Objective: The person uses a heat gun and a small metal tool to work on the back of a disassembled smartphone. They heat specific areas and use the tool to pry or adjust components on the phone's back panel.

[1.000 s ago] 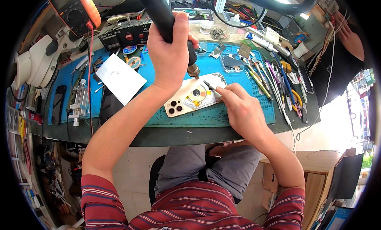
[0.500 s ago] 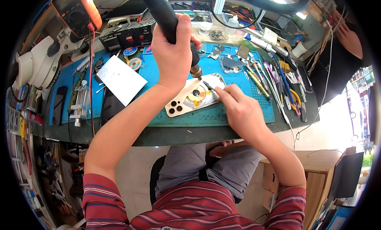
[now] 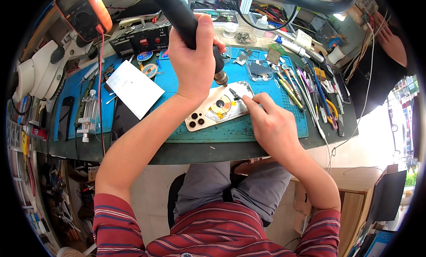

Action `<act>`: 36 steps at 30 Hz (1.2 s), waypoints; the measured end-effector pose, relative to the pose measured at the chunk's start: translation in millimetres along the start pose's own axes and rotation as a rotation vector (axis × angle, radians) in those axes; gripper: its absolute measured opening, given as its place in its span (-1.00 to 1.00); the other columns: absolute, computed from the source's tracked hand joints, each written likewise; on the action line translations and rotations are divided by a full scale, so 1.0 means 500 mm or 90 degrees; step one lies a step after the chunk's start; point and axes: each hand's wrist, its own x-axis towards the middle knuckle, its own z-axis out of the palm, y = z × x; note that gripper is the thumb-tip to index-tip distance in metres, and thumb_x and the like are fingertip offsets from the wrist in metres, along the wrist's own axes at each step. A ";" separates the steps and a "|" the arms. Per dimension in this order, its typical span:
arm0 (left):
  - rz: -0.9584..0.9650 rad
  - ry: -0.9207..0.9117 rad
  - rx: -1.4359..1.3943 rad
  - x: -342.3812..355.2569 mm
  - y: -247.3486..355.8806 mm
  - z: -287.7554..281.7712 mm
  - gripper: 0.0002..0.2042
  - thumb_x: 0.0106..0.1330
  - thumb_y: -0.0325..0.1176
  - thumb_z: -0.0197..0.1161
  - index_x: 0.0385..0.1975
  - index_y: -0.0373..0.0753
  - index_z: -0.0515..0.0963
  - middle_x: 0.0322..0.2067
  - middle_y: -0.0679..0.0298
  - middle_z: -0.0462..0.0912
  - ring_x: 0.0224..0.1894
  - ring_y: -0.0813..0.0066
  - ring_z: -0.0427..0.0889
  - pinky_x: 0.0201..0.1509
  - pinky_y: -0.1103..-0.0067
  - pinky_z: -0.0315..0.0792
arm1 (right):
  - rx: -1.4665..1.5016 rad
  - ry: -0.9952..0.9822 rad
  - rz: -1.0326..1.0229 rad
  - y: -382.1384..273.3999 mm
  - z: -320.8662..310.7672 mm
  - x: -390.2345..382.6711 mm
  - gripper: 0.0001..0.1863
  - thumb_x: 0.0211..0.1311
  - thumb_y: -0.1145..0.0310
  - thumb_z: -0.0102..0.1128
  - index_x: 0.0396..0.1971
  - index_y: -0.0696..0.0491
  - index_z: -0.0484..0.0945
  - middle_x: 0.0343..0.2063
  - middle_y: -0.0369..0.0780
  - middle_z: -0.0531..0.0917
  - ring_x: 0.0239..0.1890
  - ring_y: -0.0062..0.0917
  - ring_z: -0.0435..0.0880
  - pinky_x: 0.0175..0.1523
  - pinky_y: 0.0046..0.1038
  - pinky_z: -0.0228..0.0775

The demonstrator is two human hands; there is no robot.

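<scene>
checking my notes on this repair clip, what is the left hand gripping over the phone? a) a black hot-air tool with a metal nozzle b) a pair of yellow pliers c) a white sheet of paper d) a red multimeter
a: the left hand is wrapped around the black hot-air tool, its metal nozzle pointing down at the opened phone, while the right hand holds tweezers there.

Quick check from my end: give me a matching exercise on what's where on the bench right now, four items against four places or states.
Items:
1. hot-air tool
2. phone
3. white paper sheet
4. tweezers

Places or states:
A. lying flat on the blue mat, back side up
B. pinched in the right hand, tip over the phone
C. gripped in the left hand, nozzle pointing down
D. lying left of the phone, partly on the blue mat

Pairs: 1-C, 2-A, 3-D, 4-B
</scene>
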 end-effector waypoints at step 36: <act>0.009 0.001 -0.002 0.001 0.013 -0.007 -0.73 0.52 -0.21 0.24 -0.05 -0.29 0.43 -0.49 0.32 0.51 -0.49 0.54 0.58 -0.36 0.51 0.57 | 0.124 -0.047 0.058 0.012 0.010 0.010 -0.60 0.10 0.64 0.16 -0.01 0.20 0.63 -0.21 -0.11 0.62 -0.31 -0.20 0.73 -0.21 -0.28 0.63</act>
